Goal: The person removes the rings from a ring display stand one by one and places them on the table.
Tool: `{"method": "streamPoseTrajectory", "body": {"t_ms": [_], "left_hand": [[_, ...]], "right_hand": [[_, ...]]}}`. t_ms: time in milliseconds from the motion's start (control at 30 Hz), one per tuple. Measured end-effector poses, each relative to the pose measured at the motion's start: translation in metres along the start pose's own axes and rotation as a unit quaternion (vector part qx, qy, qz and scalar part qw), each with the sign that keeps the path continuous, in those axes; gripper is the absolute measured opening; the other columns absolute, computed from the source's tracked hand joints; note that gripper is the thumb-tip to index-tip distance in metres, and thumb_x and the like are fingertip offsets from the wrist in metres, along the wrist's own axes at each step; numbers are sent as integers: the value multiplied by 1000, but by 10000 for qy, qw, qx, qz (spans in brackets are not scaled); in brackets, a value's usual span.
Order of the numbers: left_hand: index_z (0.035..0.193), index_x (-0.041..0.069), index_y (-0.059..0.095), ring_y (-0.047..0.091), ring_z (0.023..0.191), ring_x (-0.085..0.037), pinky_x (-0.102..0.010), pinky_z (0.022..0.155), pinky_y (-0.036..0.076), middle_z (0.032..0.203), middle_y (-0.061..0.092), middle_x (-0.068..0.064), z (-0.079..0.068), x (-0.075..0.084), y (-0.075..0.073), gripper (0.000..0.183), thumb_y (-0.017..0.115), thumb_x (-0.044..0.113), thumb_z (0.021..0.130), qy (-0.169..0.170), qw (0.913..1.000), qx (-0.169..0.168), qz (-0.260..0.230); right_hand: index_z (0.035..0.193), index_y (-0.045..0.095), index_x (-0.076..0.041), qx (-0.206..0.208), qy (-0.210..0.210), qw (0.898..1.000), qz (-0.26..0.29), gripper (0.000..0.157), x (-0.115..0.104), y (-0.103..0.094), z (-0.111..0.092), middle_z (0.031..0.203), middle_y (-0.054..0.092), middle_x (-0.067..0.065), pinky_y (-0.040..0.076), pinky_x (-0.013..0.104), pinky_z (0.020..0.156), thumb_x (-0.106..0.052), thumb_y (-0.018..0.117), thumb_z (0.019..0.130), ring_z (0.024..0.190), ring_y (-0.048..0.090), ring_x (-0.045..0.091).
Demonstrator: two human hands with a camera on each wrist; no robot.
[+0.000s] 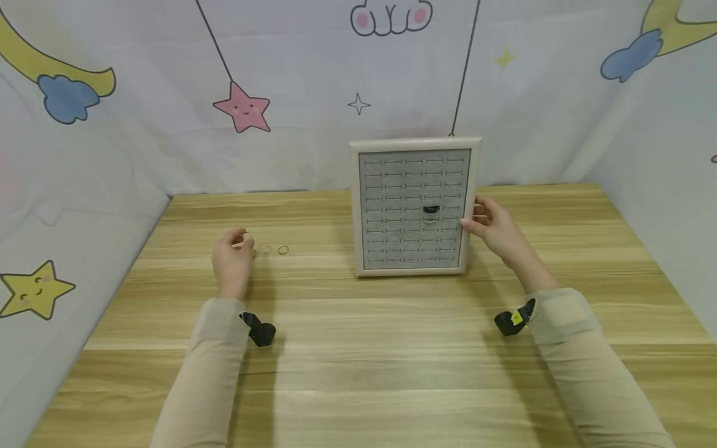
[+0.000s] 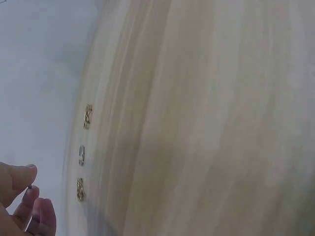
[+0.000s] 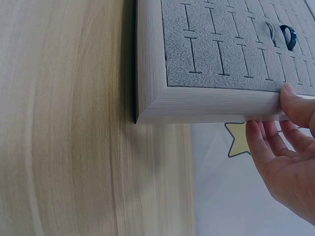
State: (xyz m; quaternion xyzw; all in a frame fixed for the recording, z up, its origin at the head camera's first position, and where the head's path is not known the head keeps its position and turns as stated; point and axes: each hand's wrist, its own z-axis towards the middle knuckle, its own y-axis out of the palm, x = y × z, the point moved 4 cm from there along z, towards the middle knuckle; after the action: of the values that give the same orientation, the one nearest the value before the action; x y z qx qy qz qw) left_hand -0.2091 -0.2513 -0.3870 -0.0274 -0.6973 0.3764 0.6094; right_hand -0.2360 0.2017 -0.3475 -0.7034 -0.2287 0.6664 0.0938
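My left hand (image 1: 232, 261) is raised a little over the left part of the table, pinching a small thin ring (image 1: 248, 236) between thumb and fingertips. In the left wrist view the fingers mostly hide that ring. Beside this hand three rings lie in a row: a gold ring (image 2: 87, 116), a silver ring (image 2: 81, 155) and another gold ring (image 2: 80, 189). My right hand (image 1: 495, 230) grips the right edge of a framed grey ring display board (image 1: 392, 230), thumb in front and fingers behind. A black ring (image 1: 431, 209) and a silver ring (image 3: 271, 33) sit in the board's slots.
The board stands upright near the back of the wooden table (image 1: 358, 361). Behind it hangs a white cloth (image 1: 313, 93) printed with stars and clouds. Small black cameras (image 1: 262, 333) are worn on both wrists.
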Motion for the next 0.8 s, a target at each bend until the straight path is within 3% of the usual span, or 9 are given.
{"method": "streamPoseTrajectory", "body": {"t_ms": [200, 467, 800], "left_hand": [[132, 1, 52, 53, 114, -35, -40, 87, 46, 130, 53, -23, 2, -16, -8, 38, 51, 12, 96, -211, 9983, -217, 506], [130, -4, 53, 53, 116, -38, -47, 96, 44, 127, 56, -25, 4, -28, -10, 37, 49, 12, 96, -220, 9914, -438, 1214], [129, -2, 54, 54, 119, -40, -50, 96, 45, 128, 58, -24, 1, -26, -12, 36, 50, 13, 97, -90, 9850, -466, 1659]], "right_hand": [[149, 20, -1, -5, 7, 10000, -2, 61, 0, 0, 0, 143, 36, 28, 36, 53, 109, -15, 51, 98, 131, 40, 41], [148, 21, 0, 9, -11, 10000, -25, 61, -1, 0, 0, 143, 36, 29, 36, 54, 109, -15, 51, 98, 132, 39, 42], [149, 19, -1, -9, 56, 10000, -7, 62, 0, 0, -1, 145, 34, 28, 35, 53, 109, -16, 51, 98, 133, 38, 42]]}}
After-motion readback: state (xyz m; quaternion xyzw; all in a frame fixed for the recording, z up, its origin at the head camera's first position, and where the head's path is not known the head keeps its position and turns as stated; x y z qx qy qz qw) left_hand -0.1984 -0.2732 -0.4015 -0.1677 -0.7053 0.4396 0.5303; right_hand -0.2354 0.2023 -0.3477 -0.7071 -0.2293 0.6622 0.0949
